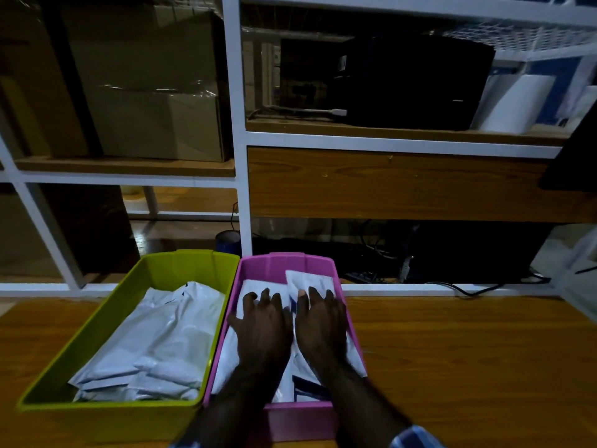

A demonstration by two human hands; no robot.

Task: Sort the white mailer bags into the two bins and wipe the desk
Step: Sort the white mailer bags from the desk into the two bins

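Both flat palms, left hand (pixel 263 328) and right hand (pixel 321 324), pressing glossy crinkled mailers (pixel 310 281) in pink plastic bin (pixel 284 261), green bin (pixel 181 260) beside, woodgrain desk (pixel 468 357)

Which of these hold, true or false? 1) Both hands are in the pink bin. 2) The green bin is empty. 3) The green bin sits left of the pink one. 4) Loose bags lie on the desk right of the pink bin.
1) True: the left hand and right hand press flat on bags in the pink bin.
2) False: the green bin holds white bags.
3) True.
4) False: no bags show on the desk there.
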